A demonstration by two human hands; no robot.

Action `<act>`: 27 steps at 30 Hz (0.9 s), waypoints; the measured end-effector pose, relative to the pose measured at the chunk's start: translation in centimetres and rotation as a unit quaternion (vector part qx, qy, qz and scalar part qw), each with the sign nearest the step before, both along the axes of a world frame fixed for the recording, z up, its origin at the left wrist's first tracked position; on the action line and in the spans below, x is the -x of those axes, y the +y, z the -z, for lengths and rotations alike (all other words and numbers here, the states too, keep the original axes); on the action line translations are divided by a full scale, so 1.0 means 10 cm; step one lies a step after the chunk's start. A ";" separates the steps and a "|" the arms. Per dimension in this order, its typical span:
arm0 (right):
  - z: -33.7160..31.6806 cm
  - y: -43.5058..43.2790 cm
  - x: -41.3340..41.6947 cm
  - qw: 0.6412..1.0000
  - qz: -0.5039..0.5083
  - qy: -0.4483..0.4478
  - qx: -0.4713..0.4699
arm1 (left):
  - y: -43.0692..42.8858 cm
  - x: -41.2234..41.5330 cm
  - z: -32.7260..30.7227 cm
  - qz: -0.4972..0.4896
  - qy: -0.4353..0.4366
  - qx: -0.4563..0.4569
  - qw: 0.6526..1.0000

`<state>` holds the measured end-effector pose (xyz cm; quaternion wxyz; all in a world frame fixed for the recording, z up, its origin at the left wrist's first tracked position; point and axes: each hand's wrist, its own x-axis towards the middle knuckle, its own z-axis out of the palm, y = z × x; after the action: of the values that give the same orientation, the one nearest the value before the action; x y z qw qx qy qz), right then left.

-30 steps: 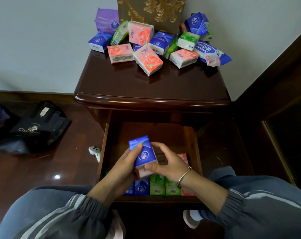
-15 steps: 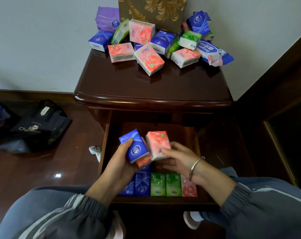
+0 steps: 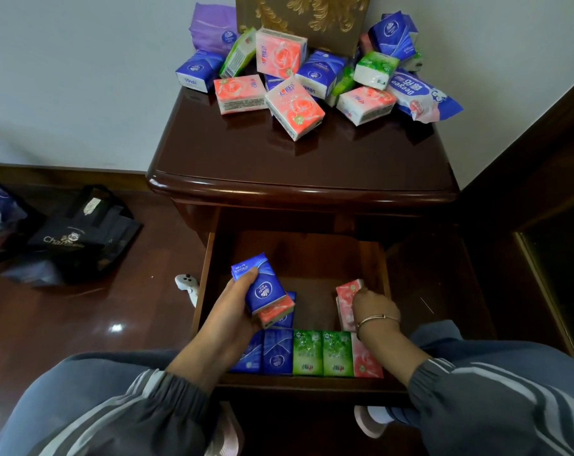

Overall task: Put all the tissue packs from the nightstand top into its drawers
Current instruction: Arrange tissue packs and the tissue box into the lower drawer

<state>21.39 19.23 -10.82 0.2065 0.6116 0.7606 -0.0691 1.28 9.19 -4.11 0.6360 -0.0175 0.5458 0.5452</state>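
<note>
The dark wooden nightstand (image 3: 299,166) has its top drawer (image 3: 386,268) pulled open. Along the drawer's front stands a row of blue, green and pink tissue packs (image 3: 307,353). My left hand (image 3: 233,312) grips a blue pack (image 3: 259,284) stacked on a pink pack (image 3: 277,311), held over the drawer's left side. My right hand (image 3: 373,307) holds a pink pack (image 3: 346,297) upright against the drawer's right side, behind the row. Several more packs (image 3: 295,103) in pink, blue, green and purple lie heaped at the back of the nightstand top.
A gold-patterned box (image 3: 302,18) stands against the wall behind the heap. A black bag (image 3: 78,238) lies on the floor to the left, and a small white object (image 3: 188,286) sits beside the drawer. Dark wooden furniture (image 3: 542,225) flanks the right.
My right hand took the pink pack away from the left hand's stack and carried it down to the drawer's right side. My left hand stayed roughly in place with its two packs.
</note>
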 end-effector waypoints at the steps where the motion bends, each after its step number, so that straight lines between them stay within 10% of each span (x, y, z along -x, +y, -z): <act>1: 0.00 0.00 0.01 1.000 -0.013 -0.004 -0.020 | 0.00 0.00 0.01 0.001 -0.002 0.001 1.000; 16: -0.03 0.04 -0.06 0.962 -0.196 -0.185 0.039 | 0.03 0.13 0.15 0.010 0.058 -0.013 0.998; 20: -0.34 0.04 0.16 0.983 -0.106 0.140 0.047 | 0.04 0.14 0.12 0.019 0.067 -0.018 0.997; 23: -0.60 -0.07 0.43 0.864 0.034 0.451 0.221 | 0.05 0.07 0.08 0.050 0.039 -0.028 0.998; 27: -0.69 -0.16 0.57 0.765 0.151 0.538 0.321 | 0.06 0.03 0.01 0.033 -0.013 -0.033 0.999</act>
<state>15.66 17.58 -3.92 -0.0652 0.4789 0.5784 -0.6571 0.94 9.79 -4.24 0.6609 0.0140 0.5196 0.5413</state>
